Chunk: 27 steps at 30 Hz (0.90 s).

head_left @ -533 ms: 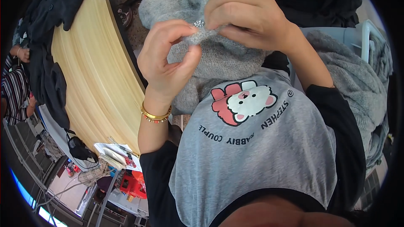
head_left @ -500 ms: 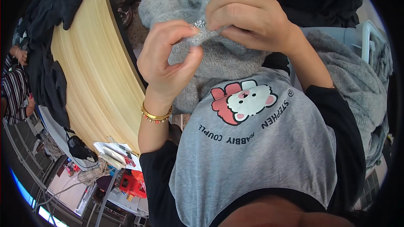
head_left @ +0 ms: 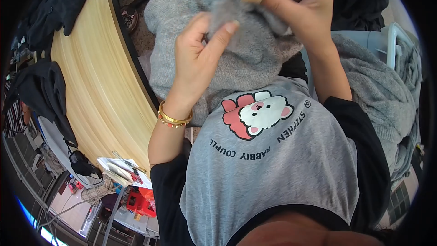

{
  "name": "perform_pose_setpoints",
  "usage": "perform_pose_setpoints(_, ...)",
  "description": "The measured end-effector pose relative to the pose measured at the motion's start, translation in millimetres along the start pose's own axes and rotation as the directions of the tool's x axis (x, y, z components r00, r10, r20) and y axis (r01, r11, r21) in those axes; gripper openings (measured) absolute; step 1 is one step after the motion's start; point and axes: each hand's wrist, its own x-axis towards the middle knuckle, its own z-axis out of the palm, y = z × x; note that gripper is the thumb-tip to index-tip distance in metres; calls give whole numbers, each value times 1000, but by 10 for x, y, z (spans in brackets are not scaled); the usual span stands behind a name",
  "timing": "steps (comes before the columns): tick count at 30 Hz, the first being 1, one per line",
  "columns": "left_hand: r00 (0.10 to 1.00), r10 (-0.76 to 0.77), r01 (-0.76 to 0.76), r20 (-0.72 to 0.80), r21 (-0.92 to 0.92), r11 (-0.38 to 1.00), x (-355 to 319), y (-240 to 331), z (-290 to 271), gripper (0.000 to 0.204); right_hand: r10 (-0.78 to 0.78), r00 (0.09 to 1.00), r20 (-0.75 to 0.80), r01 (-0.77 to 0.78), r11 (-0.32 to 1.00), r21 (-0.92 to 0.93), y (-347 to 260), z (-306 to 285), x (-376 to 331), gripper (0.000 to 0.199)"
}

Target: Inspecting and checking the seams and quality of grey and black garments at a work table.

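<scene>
Between the fingers of both raised hands sits a bunched fold of a soft grey knitted garment [head_left: 236, 59], held up close above the person's chest; the left hand [head_left: 200, 59] curls into the knit, thumb pressed toward the fingertips so that wool is pinched between them, a gold bangle with red beads [head_left: 175, 119] at its wrist; the right hand [head_left: 302, 13] comes from above, its fingers pressed together and nipping a small pale bit — what it is cannot be told — at the top of the fold. Below the fingers the rest of the garment hangs loose over a grey printed shirt [head_left: 273, 173]; beyond the left hand runs a curved pale wooden tabletop [head_left: 91, 86]; beyond the right lies a heap of grey knitwear [head_left: 382, 95]. Judging by its slump, the garment is light, limp and fuzzy — easily stretched, best gripped by a gathered fold rather than a single strand.
</scene>
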Motion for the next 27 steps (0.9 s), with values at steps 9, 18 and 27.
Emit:
perform_pose_setpoints(9,993,-115,102,-8,-406,908,206,787,-755,26,110,854,508,-237,953,191,426,-533,14,19)
perform_pose_setpoints(18,938,-322,313,-131,-83,946,80,315,-708,14,522,851,59,-473,713,518,405,-515,-43,22)
perform_pose_setpoints(27,965,-252,199,-78,-413,889,-20,261,-278,17,118,979,166,-122,992,14,159,323,155,23)
